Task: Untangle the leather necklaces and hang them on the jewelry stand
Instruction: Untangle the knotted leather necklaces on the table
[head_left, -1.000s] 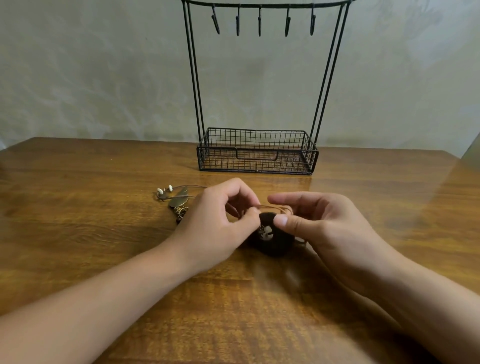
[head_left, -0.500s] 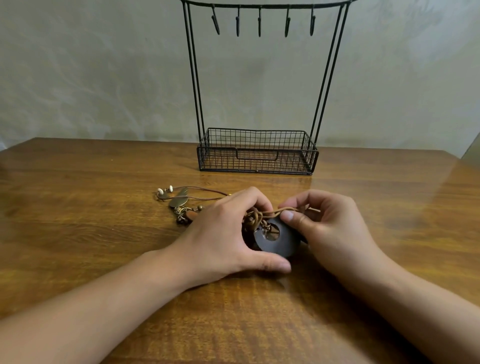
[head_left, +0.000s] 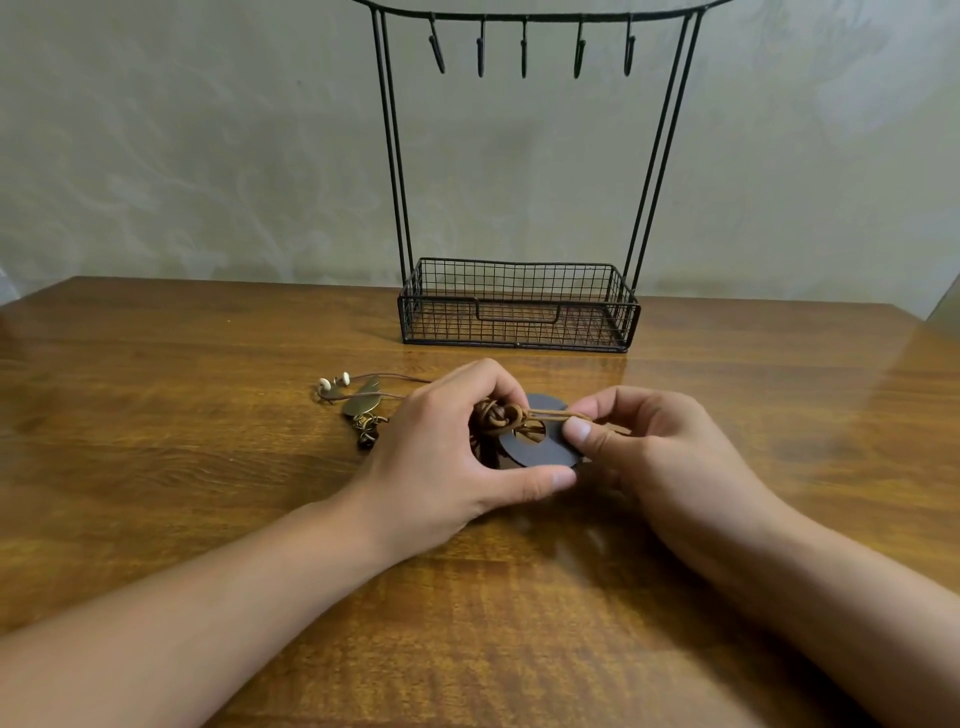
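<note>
A tangle of brown leather cords (head_left: 500, 419) lies on the wooden table (head_left: 208, 395), knotted over a dark round ring pendant (head_left: 540, 451). My left hand (head_left: 447, 457) curls round the knot, thumb under the pendant's near edge. My right hand (head_left: 644, 452) pinches a tan cord strand that runs right from the knot. More cord leads left to white beads (head_left: 332, 382) and a brass leaf pendant (head_left: 363, 401) with small charms. The black wire jewelry stand (head_left: 519, 306) stands behind, its hooks (head_left: 524, 47) bare.
The stand's wire basket base sits just beyond my hands. A pale wall rises behind the table's far edge. Bare wood spreads to the left, right and near side.
The ring pendant has tipped up into view with the knot on top. My left thumb has slid under it, and my right hand has drawn the tan strand rightward.
</note>
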